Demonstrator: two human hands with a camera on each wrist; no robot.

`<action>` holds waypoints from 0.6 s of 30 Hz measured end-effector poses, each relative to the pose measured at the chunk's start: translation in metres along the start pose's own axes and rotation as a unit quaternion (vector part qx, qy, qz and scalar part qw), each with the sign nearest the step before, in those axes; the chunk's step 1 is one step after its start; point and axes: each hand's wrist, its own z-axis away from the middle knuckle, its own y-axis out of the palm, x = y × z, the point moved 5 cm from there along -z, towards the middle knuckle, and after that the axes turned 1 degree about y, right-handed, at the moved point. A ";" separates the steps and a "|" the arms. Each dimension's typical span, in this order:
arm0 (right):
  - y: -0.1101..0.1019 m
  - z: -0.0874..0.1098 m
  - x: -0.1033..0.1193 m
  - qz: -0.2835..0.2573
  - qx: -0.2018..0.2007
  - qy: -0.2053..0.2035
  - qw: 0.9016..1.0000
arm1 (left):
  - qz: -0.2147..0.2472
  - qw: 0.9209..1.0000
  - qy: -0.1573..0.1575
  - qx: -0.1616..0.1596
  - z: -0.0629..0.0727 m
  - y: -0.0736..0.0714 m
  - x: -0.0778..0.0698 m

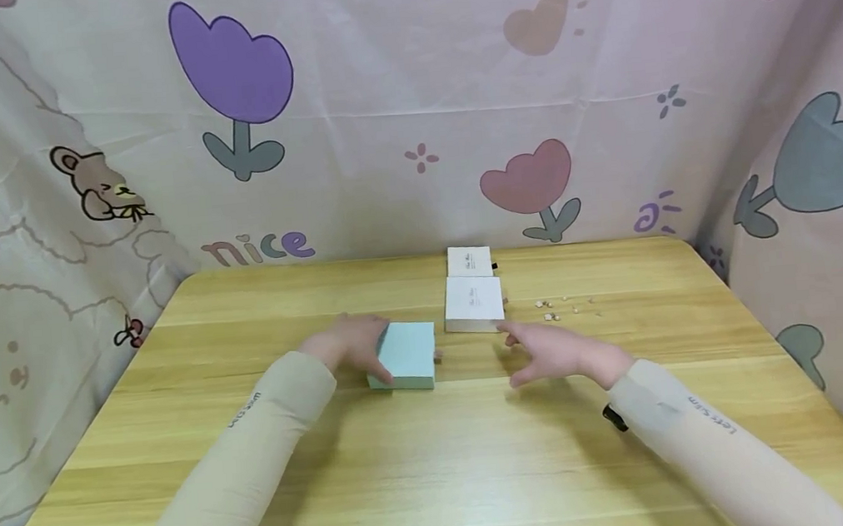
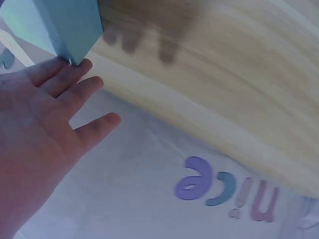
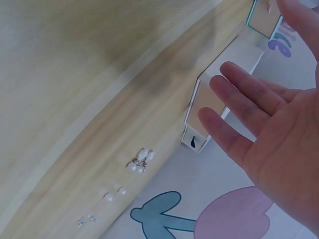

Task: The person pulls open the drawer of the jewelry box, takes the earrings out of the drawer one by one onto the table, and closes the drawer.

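A mint-green box (image 1: 406,349) lies near the middle of the table. My left hand (image 1: 346,345) holds it from its left side, thumb at the front edge and fingers towards the back. In the left wrist view, fingertips touch the lower edge of the mint-green box (image 2: 75,35); the thumb is out of sight there. My right hand (image 1: 553,350) reaches in from the right with spread fingers and holds nothing. Its fingertips are by the front right corner of a larger white box (image 1: 473,300); I cannot tell whether they touch. Behind that stands a smaller white box (image 1: 470,261).
Several small earrings (image 1: 547,304) lie right of the white boxes, also visible as earrings (image 3: 141,160) in the right wrist view. Small pull tabs stick out of the boxes' right sides. A printed curtain (image 1: 376,91) hangs behind the wooden table (image 1: 440,478).
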 end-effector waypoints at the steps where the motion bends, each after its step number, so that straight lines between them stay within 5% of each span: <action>1: 0.000 0.000 -0.001 -0.001 0.001 0.003 1.000 | 0.003 1.000 -0.005 0.000 0.000 -0.001 0.003; 10: 0.002 0.001 -0.004 0.003 0.003 0.005 1.000 | 0.011 0.999 -0.030 -0.028 -0.013 -0.003 0.022; 18: 0.003 0.003 -0.005 0.009 0.005 0.004 1.000 | -0.038 0.998 -0.028 -0.051 -0.023 -0.005 0.015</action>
